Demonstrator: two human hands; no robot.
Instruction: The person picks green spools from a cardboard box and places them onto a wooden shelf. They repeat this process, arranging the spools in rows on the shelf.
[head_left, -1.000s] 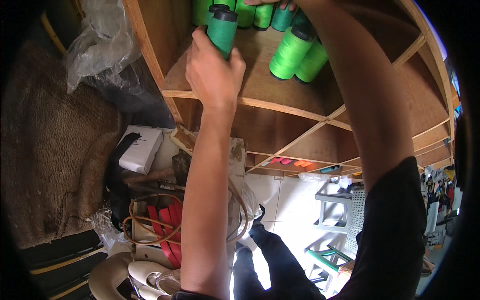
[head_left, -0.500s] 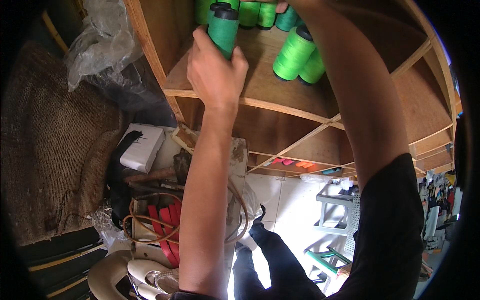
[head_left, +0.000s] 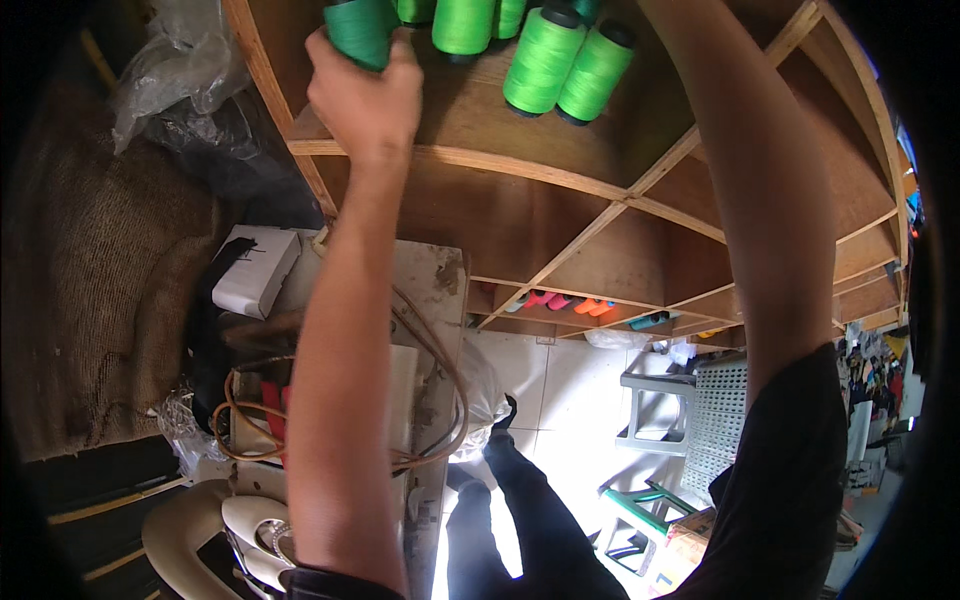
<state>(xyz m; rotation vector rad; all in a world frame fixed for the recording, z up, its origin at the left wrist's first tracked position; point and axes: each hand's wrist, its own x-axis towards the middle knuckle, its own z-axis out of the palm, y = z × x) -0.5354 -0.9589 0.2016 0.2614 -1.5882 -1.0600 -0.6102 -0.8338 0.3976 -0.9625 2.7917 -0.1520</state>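
My left hand (head_left: 365, 108) is wrapped around a dark green thread spool (head_left: 358, 35), at the left side of a wooden shelf compartment (head_left: 470, 135). Just right of that hand, bright green thread spools (head_left: 463, 25) are cut off by the upper edge of the view. Two more bright green ones, a nearer spool (head_left: 543, 62) and its neighbour (head_left: 595, 78), stand side by side, touching, toward the middle of the compartment. My right forearm (head_left: 765, 190) reaches up past the shelf's right part; its hand lies beyond the upper edge.
Lower compartments hold small pink and orange spools (head_left: 560, 302). On the left, a cluttered table carries a white box (head_left: 257, 272), a coiled brown hose (head_left: 455, 400) and pale shoes (head_left: 255, 525). Grey stool (head_left: 655, 412) and green stool (head_left: 640, 508) stand on the floor.
The whole view has shifted, so the shelf sits higher. My left hand has carried the dark green spool toward the compartment's left side. My right fingertips have left the view.
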